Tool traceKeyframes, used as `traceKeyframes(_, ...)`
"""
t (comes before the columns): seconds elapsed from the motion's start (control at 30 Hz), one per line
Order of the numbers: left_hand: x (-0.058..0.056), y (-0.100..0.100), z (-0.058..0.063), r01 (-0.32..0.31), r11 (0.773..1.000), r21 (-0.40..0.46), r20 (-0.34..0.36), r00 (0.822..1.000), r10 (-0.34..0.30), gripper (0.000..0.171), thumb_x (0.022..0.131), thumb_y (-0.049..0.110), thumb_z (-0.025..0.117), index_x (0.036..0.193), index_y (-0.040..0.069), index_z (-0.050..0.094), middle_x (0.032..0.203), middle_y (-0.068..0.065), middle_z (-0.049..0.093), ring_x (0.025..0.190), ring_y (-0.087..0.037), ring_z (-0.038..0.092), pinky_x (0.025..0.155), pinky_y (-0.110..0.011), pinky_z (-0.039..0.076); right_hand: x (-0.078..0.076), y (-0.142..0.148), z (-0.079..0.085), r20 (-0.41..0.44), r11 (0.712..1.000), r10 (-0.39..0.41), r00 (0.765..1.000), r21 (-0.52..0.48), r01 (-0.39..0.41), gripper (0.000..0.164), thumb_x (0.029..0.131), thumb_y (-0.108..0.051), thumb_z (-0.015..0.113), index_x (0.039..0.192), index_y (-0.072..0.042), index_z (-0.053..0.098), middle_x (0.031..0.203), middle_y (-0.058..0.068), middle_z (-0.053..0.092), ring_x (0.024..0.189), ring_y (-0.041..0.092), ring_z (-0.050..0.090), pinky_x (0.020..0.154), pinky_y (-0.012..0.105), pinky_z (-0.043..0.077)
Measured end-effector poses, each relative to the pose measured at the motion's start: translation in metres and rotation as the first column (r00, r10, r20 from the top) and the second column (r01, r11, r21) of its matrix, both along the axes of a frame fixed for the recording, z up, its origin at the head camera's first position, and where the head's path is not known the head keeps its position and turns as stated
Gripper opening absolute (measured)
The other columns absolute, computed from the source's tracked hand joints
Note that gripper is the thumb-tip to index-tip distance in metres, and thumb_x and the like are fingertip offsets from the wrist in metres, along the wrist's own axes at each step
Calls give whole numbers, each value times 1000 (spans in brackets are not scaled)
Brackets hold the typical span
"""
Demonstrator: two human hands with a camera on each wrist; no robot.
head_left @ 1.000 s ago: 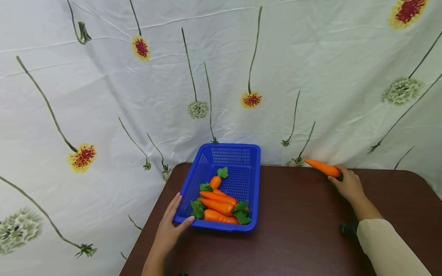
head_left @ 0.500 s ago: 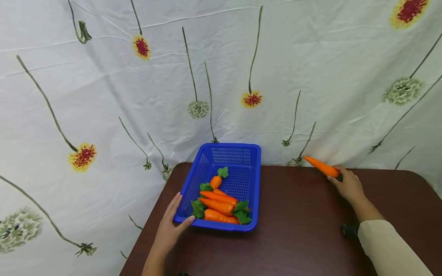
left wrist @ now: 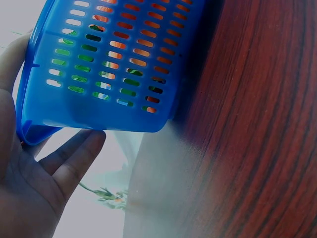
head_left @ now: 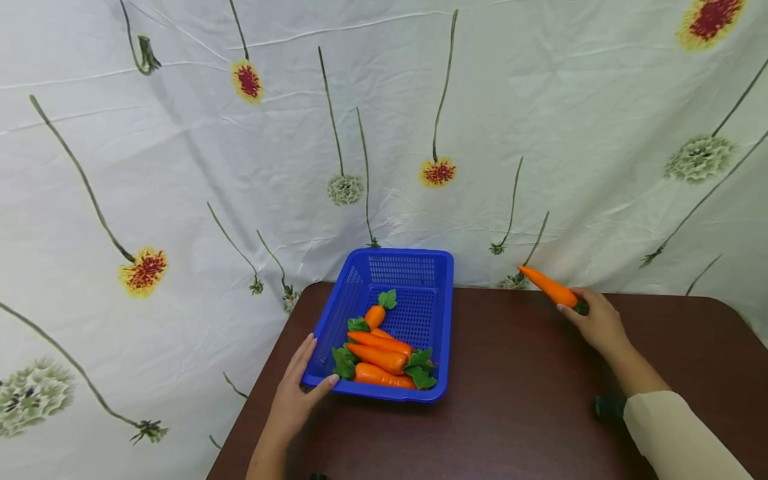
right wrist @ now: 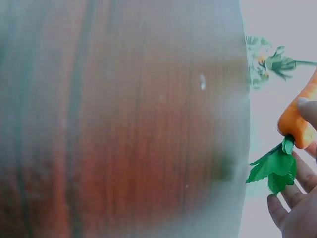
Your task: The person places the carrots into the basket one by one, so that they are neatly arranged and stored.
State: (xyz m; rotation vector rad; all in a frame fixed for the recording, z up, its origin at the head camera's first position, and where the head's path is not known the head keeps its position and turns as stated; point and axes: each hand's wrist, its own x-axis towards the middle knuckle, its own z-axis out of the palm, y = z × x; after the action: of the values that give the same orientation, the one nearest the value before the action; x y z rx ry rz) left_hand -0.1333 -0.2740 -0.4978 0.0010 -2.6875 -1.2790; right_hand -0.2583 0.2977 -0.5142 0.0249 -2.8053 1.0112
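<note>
A blue plastic basket sits on the table with several orange carrots in it, their green leaves showing. At its near left corner rests my left hand, fingers straight along the left side and thumb on the front rim. The left wrist view shows the fingers against the basket's outer wall. Over the table's far right part, my right hand holds one more carrot by its leafy end, tip pointing left. In the right wrist view that carrot and its leaves are partly cut off.
The dark brown table spreads right of the basket. A white flowered cloth hangs behind its far edge. A small dark object lies beside my right forearm.
My right hand has moved slightly left and up, carrying the carrot with it. The left hand and the basket have stayed in place.
</note>
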Motion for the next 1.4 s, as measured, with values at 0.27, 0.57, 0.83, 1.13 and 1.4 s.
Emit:
traceKeyframes(0.27, -1, -1, 0, 1, 1000, 2, 4, 1000, -1, 85, 88, 40, 77, 159, 25, 34, 168, 3, 26, 154, -31, 25, 121, -63, 25, 9, -15, 7, 7, 999, 28, 1000, -40, -27, 68, 100, -44, 61, 144, 5, 46, 144, 33, 49, 128, 53, 47, 100, 70, 40)
traceKeyframes(0.57, -1, -1, 1, 5, 1000, 1, 2, 1000, -5, 84, 88, 40, 77, 159, 26, 33, 168, 4, 25, 154, -30, 26, 120, -64, 26, 22, -34, 11, -74, 994, 39, 997, -98, -46, 62, 98, -38, 67, 141, 2, 50, 143, 31, 52, 128, 50, 49, 102, 69, 40)
traceKeyframes(0.83, -1, -1, 1, 3, 1000, 8, 8, 1000, -3, 85, 88, 41, 77, 159, 26, 33, 168, 3, 25, 154, -32, 25, 121, -64, 26, 35, -48, 12, -138, 990, 32, 990, -135, -51, 57, 96, -36, 69, 140, -3, 53, 136, 26, 57, 122, 45, 54, 95, 66, 44)
traceKeyframes(1.13, 0, -1, 1, 1, 1000, 0, -2, 1000, -1, 84, 88, 39, 78, 159, 24, 34, 168, 3, 26, 154, -32, 26, 121, -63, 25, 47, -68, 15, -179, 983, 33, 983, -172, -65, 55, 95, -37, 71, 138, -7, 57, 132, 19, 61, 113, 35, 59, 91, 51, 50)
traceKeyframes(1.4, 0, 1, 1, 3, 1000, -4, -1, 1000, -3, 85, 88, 39, 77, 159, 23, 34, 168, 2, 26, 154, -32, 26, 121, -64, 25, 61, -86, 19, -233, 977, 61, 970, -183, -105, 49, 93, -32, 74, 136, -13, 61, 126, 10, 66, 100, 11, 56, 77, 15, 47)
